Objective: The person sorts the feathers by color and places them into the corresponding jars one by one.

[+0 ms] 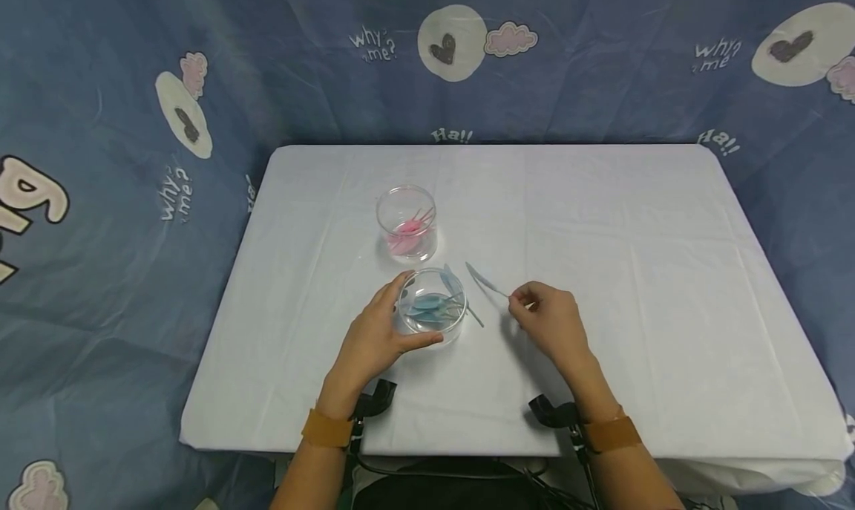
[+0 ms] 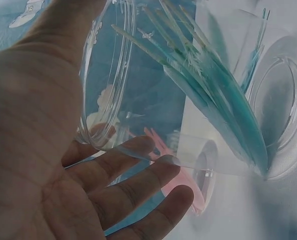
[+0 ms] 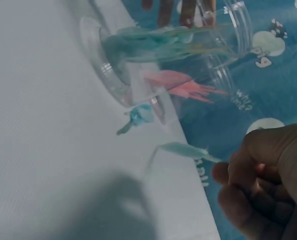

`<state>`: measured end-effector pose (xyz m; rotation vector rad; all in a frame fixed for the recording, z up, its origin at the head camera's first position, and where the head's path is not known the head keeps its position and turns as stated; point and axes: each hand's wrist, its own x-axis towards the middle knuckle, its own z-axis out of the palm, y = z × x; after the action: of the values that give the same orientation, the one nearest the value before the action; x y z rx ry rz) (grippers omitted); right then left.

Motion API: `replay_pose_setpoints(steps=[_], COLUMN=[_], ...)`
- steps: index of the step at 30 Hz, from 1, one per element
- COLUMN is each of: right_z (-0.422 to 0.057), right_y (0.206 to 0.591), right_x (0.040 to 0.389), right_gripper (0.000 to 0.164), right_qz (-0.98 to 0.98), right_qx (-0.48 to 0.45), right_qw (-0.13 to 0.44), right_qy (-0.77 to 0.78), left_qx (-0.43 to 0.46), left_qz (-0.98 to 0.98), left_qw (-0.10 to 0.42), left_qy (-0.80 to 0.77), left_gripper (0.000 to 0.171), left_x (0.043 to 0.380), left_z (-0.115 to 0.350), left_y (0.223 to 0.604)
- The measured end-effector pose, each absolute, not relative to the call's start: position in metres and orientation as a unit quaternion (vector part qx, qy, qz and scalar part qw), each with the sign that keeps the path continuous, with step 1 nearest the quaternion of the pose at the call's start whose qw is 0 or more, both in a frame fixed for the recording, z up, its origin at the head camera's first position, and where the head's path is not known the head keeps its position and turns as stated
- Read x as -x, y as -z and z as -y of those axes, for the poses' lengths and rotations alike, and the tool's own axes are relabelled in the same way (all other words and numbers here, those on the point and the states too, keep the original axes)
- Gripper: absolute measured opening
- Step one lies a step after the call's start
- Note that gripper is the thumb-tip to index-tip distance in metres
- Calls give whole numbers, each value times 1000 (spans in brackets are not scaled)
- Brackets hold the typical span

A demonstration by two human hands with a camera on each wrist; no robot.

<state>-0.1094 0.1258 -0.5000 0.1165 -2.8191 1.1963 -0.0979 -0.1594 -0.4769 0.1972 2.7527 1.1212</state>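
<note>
A clear jar (image 1: 434, 332) with several blue-green feathers (image 2: 228, 105) inside stands on the white table. My left hand (image 1: 381, 335) holds it from the left, thumb at the near side and fingers round the far side. Just right of this jar my right hand (image 1: 548, 318) pinches the quill end of one pale blue feather (image 1: 486, 281), whose tip points up and left above the table. Another blue feather (image 3: 140, 116) lies on the cloth close beside the jar, partly hidden by it in the head view.
Behind the held jar stands a second clear jar (image 1: 406, 198) containing pink feathers (image 1: 409, 237). A white cloth covers the table (image 1: 668, 287). Blue printed fabric (image 1: 568, 87) hangs along the table's back and left sides. Cables (image 1: 454, 474) run along the front edge between the wrists.
</note>
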Motion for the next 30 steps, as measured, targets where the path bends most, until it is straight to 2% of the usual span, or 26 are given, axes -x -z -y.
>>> replay_pose_setpoints(steps=[4, 9, 11, 14, 21, 30], right_z=[-125, -125, -126, -127, -121, -99], right_y=[491, 464, 451, 434, 415, 409], right_x=[108, 103, 101, 95, 90, 101], right_gripper=[6, 5, 5, 8, 10, 3], right_qz=[909, 881, 870, 866, 880, 897], right_qx=[-68, -131, -153, -172, -206, -242], right_qw=[79, 181, 204, 195, 119, 115], right_qy=[-404, -417, -423, -428, -412, -351], left_qx=[-67, -65, -64, -66, -68, -71], left_qz=[-921, -922, -923, -923, -922, -922], left_qw=[83, 84, 82, 80, 79, 86], left_qy=[-374, -373, -371, -370, -373, -370], left_gripper=[109, 110, 110, 109, 109, 109], left_x=[98, 98, 98, 98, 98, 97], left_z=[160, 160, 160, 160, 159, 160], left_y=[478, 478, 479, 479, 478, 477])
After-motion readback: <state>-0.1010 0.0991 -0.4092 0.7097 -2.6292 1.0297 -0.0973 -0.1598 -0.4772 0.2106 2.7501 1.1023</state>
